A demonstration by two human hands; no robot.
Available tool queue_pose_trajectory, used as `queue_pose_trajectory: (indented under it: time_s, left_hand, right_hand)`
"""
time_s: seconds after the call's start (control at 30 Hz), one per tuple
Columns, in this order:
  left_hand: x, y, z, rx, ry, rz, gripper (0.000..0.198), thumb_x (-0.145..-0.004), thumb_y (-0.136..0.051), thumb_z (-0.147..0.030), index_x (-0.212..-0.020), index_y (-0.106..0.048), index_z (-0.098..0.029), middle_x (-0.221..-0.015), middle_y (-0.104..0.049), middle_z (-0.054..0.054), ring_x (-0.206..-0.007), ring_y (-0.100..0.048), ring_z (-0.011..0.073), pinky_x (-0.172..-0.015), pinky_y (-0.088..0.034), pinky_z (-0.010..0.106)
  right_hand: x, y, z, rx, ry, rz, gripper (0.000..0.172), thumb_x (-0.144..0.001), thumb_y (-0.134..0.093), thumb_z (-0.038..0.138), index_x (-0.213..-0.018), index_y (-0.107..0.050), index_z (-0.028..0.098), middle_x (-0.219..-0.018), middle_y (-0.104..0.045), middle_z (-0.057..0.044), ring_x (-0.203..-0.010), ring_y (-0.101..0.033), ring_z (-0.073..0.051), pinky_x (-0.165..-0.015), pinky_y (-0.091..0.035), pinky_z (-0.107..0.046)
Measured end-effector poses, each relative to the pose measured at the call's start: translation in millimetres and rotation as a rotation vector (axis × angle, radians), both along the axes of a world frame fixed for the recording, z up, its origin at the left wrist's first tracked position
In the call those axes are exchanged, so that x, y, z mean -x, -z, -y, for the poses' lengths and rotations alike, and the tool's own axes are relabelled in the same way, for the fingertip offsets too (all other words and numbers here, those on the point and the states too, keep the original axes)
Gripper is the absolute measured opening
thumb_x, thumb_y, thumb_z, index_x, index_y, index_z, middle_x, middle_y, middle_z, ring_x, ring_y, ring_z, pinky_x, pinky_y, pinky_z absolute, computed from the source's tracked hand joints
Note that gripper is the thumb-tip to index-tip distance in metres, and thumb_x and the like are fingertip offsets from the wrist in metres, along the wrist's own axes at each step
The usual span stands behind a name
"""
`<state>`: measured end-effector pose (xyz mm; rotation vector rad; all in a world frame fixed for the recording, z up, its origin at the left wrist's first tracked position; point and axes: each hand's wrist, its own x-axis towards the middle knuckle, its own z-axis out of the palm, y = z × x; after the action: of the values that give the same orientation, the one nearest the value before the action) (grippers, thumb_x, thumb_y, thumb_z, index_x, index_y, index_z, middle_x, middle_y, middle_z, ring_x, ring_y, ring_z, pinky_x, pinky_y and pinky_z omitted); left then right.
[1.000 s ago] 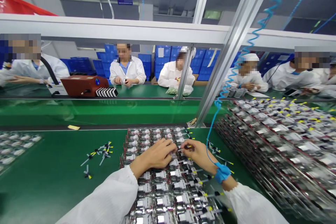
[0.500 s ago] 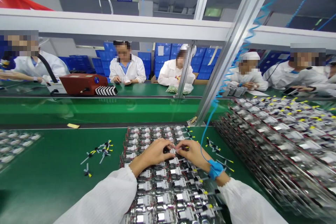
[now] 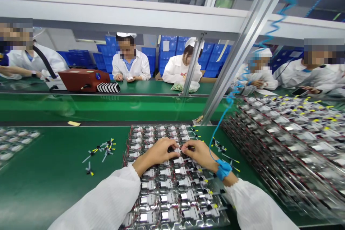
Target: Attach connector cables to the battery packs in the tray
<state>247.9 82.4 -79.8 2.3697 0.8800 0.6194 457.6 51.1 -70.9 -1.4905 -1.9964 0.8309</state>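
Both hands are over a clear plastic tray (image 3: 159,183) filled with rows of small white-and-silver modules with thin red and black wires. My left hand (image 3: 161,151) curls above the tray's middle, thumb and forefinger closed in at a white module (image 3: 176,150); what lies between the fingertips is too small to make out. Just right of it, my right hand (image 3: 198,152) pinches thumb and forefinger together beside the same module, its tiny content hidden. A blue wrist strap (image 3: 223,169) with a coiled cord circles my right wrist. Pale strips with black and yellow ends stick out along the tray's right side.
Loose strips with yellow ends (image 3: 107,147) lie left of the tray, others (image 3: 219,145) to its right. A tall stack of filled trays (image 3: 291,151) stands at right. A metal post (image 3: 229,75) rises behind the tray. Several co-workers sit across the green bench.
The view has tilted down slightly. My fingertips have shifted a little apart; the reddish wire seen between them earlier no longer shows. Both hands remain over the same part of the tray.
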Motion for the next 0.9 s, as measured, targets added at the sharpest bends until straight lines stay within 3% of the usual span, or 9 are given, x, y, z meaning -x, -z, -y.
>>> queue_pose_trajectory:
  time_s: [0.9]
  left_hand:
    - [-3.7,5.2,0.1,-0.071,0.000,-0.038,0.016,-0.085,-0.072,-0.032,-0.089,-0.063,-0.019,-0.088,-0.071,0.003,-0.087,-0.064,0.0208,-0.078,-0.045,0.029]
  right_hand:
    - [5.1,8.6,-0.4,0.007,0.020,0.089,0.019,-0.082,-0.058,0.026,-0.078,-0.074,0.017,-0.077,-0.073,-0.005,-0.073,-0.065,-0.020,-0.065,-0.045,-0.027]
